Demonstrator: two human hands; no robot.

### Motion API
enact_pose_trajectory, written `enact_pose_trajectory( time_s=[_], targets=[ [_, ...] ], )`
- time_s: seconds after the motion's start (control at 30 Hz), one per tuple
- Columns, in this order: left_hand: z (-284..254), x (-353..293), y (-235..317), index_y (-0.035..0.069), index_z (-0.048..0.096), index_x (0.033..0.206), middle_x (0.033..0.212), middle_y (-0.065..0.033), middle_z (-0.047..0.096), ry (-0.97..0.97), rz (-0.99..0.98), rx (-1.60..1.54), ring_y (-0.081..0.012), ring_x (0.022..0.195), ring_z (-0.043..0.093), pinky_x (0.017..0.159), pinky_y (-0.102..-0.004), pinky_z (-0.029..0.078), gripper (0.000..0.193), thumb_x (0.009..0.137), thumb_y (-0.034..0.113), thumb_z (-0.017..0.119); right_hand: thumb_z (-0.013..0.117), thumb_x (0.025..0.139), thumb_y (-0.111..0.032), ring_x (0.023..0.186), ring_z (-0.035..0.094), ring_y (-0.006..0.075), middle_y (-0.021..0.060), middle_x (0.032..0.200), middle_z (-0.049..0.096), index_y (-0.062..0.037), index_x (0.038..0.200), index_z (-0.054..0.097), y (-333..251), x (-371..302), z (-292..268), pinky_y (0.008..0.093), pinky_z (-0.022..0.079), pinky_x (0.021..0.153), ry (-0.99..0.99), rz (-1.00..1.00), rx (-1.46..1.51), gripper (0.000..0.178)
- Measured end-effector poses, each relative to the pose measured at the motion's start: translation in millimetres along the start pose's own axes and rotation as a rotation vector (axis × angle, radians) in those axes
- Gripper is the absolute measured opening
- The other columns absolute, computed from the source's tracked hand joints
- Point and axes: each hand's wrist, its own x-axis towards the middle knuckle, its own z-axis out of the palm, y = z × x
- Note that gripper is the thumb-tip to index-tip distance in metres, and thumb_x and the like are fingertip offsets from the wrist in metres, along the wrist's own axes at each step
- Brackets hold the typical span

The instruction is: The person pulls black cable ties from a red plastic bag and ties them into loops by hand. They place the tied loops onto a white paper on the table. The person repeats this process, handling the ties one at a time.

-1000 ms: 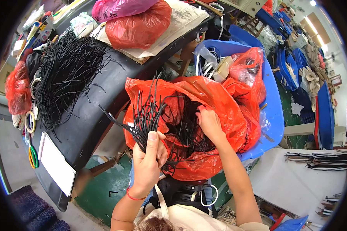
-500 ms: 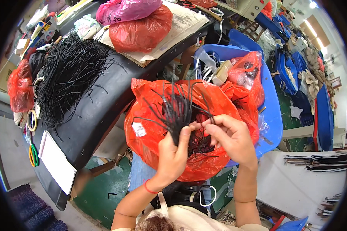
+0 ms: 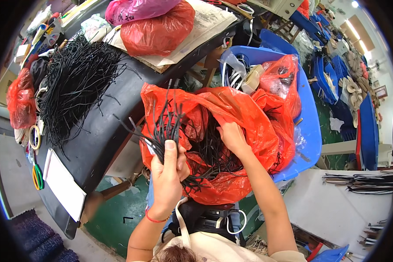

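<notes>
My left hand (image 3: 169, 170) is closed around a bunch of thin black cords (image 3: 165, 129), thumb on top, with their loose ends fanning upward. The bunch is over the left side of an open red plastic bag (image 3: 253, 109). Down inside the bag's mouth reaches my right hand (image 3: 232, 136), its fingertips hidden among the folds and cords. More loose black cords (image 3: 216, 155) lie tangled in the bag.
Left of the bag is a black-topped table (image 3: 102, 144) bearing a large heap of black cords (image 3: 76, 83) and a white pad (image 3: 63, 183). Farther back sit a red bag (image 3: 157, 30) and a pink bag (image 3: 139, 9). A blue bin (image 3: 309, 135) stands behind the open bag.
My left hand has moved left and slightly down with the bunch. My right hand has left the bunch's side and gone into the bag.
</notes>
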Motion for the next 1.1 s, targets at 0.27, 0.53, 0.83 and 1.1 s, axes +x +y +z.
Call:
enact_pose_trajectory(
  time_s=[0.27,0.53,0.83,1.1],
  targets=[
    [-5.6,1.4,0.1,0.006,0.05,0.088,0.058,0.0053,0.036,-0.016,-0.008,-0.008,-0.0027,0.045,0.026,0.041,-0.0207,0.022,0.031,0.097,0.034,0.042,0.048,0.084,-0.008,0.077,0.058,0.0378,0.0199,0.08,0.055,0.0011,0.083,0.06,3.1,-29.3,-36.4,0.0465,0.048,0.066,-0.158,0.056,-0.003,0.015],
    [-2.6,-1.4,-0.7,0.007,0.051,0.086,0.06,0.0059,0.037,-0.113,0.011,0.096,-0.0023,0.047,0.028,0.042,-0.0207,0.024,0.026,0.097,0.028,0.044,0.053,0.082,-0.008,0.075,0.058,0.0346,0.015,0.084,0.056,-0.001,0.082,0.06,-13.1,-33.3,-80.4,0.043,0.049,0.065,-0.248,0.098,-0.184,0.01],
    [9.5,-1.2,-12.0,0.004,0.051,0.089,0.067,-0.0022,0.054,-0.133,-0.073,-0.015,-0.0103,0.053,0.055,0.049,-0.0232,0.047,0.029,0.098,0.03,0.041,0.058,0.085,-0.01,0.067,0.059,0.0318,0.0152,0.077,0.06,-0.0008,0.09,0.062,-69.3,-10.0,-165.6,0.0379,0.047,0.058,0.296,0.185,-0.071,0.011],
    [20.2,0.0,-37.7,0.0,0.055,0.094,0.101,-0.0178,0.063,-0.137,-0.11,-0.019,-0.0236,0.092,0.063,0.084,-0.0358,0.051,0.033,0.098,0.028,0.039,0.056,0.085,-0.01,0.06,0.053,0.02,0.0074,0.069,0.046,-0.0012,0.092,0.055,-142.4,-50.0,-133.5,0.0318,0.045,0.051,-0.03,-0.06,-0.123,0.011]
  ],
)
